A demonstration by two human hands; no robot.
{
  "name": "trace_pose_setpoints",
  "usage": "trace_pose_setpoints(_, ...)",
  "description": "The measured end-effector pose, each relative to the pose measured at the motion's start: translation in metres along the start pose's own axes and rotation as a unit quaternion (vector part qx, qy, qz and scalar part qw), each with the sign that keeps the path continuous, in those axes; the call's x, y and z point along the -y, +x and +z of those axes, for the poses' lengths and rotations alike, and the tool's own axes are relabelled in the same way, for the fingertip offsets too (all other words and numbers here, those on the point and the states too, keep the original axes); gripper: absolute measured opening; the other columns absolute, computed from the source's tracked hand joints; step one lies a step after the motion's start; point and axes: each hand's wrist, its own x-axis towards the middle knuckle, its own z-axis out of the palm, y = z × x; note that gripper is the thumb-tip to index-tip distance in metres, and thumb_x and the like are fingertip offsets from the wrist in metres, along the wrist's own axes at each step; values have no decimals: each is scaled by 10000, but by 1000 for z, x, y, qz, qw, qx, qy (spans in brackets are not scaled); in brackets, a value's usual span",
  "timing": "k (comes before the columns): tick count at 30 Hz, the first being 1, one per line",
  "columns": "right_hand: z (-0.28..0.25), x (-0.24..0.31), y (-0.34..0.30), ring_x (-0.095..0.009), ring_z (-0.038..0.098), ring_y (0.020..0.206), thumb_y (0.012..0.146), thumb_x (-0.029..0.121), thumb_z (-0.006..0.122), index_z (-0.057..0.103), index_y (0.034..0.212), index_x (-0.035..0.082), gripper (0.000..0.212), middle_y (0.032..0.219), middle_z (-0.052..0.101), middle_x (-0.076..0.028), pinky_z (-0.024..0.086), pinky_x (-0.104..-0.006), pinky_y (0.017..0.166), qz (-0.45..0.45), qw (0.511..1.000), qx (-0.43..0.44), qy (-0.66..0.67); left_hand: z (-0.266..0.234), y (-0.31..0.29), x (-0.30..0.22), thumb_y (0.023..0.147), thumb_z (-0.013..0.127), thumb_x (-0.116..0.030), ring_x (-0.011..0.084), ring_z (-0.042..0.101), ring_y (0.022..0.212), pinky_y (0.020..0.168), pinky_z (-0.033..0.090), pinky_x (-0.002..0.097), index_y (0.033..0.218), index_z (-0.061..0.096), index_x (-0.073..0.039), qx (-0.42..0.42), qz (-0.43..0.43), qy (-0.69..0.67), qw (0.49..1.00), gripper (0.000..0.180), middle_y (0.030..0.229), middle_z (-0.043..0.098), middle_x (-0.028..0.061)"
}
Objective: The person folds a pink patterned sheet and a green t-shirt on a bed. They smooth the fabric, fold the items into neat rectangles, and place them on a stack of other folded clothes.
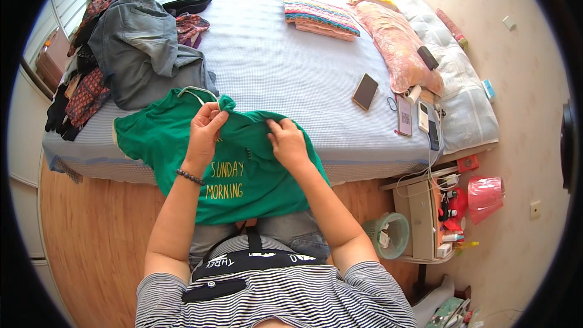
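A green T-shirt (182,158) with yellow lettering lies over the bed's near edge and hangs down across my lap. My left hand (207,124) pinches its upper edge beside a white trim at the collar, and a bunched bit of green cloth sticks up past the fingertips. Farther right along the same edge, my right hand (286,140) has its fingers closed on the cloth, thumb underneath. Between the two hands the fabric is gathered in folds. Part of the cloth gripped by each hand is hidden behind the fingers.
Jeans (143,42) and other clothes are heaped at the bed's left. A folded striped cloth (322,15), a pink pillow (388,42) and a dark phone (365,92) lie to the right. Beside the bed stand a nightstand (416,218) and a green waste bin (395,237).
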Motion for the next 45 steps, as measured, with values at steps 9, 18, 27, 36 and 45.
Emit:
trace_pose_setpoints(9, 11, -36, -10, -343, 594, 765, 808, 201, 640, 635, 966, 70, 205, 828, 584, -115, 465, -440, 710, 90, 995, -39, -25, -2, -36, -15, 945, 476, -225, 210, 590, 997, 903, 456, 344, 1082, 559, -30, 61, -92, -273, 956, 252, 1044, 629, 99)
trace_pose_setpoints(18, -27, -24, -13, -37, 418, 666, 897, 84, 522, 537, 829, 61, 73, 727, 488, 50, 366, -206, 604, 243, 773, -73, 582, -18, -82, 28, 918, 559, -300, 203, 581, 1066, 898, 482, 358, 1211, 515, -17, 81, -357, -144, 920, 410, 1180, 598, 103)
trace_pose_setpoints(27, -45, -10, -28, -9, 336, 600, 927, 100, 533, 521, 878, 67, 60, 685, 429, 79, 270, -187, 508, 154, 826, -112, 531, -3, -43, 50, 962, 429, -404, 286, 518, 1174, 1001, 414, 437, 1258, 480, 5, 51, -235, -326, 914, 507, 1255, 553, 150)
trace_pose_setpoints(36, -46, 10, -32, -21, 329, 537, 909, 94, 561, 542, 848, 34, 88, 594, 415, 60, 266, -221, 455, 117, 883, -121, 438, 20, -44, 57, 885, 607, -117, 151, 615, 919, 821, 522, 313, 1148, 523, 18, 218, -287, 13, 933, 308, 1072, 615, 60)
trace_pose_setpoints(45, -37, 3, -32, -313, 529, 546, 859, 79, 591, 561, 908, 29, 76, 624, 556, -135, 426, -357, 533, 45, 967, -177, 179, 29, -61, 67, 937, 434, -469, 300, 512, 1170, 1022, 381, 450, 1288, 447, 2, 189, -248, -402, 861, 587, 1278, 525, 157)
